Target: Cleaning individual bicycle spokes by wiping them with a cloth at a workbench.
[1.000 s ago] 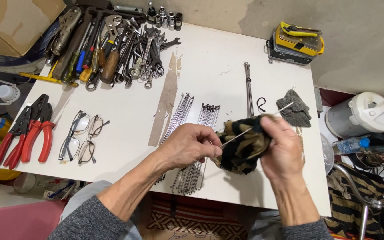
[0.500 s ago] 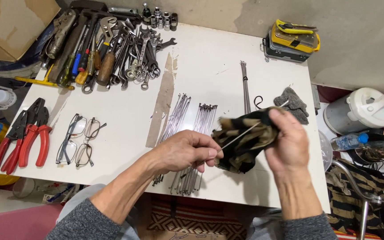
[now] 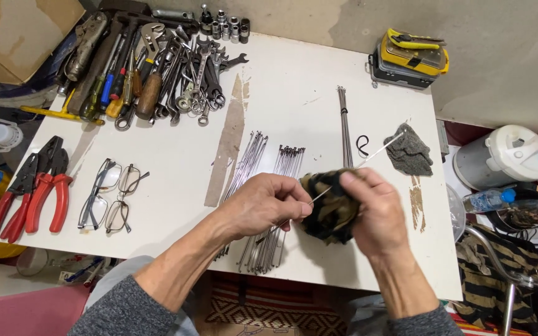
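My left hand pinches the near end of a thin metal spoke that slants up to the right. My right hand is wrapped around a dark camouflage-patterned rag that encloses the middle of the spoke. Both hands hover over the front of a white table. Under them lie two fanned rows of loose metal spokes. A tied bundle of longer spokes lies just beyond, next to a small black rubber loop and a grey cloth pad.
A heap of spanners, screwdrivers and pliers fills the far left of the table, with sockets behind. Red-handled pliers and two pairs of glasses lie at the left. A yellow and black case sits far right; a white kettle stands beside the table.
My right hand with the rag has slid along the spoke toward my left hand, so more bare spoke now sticks out at the upper right.
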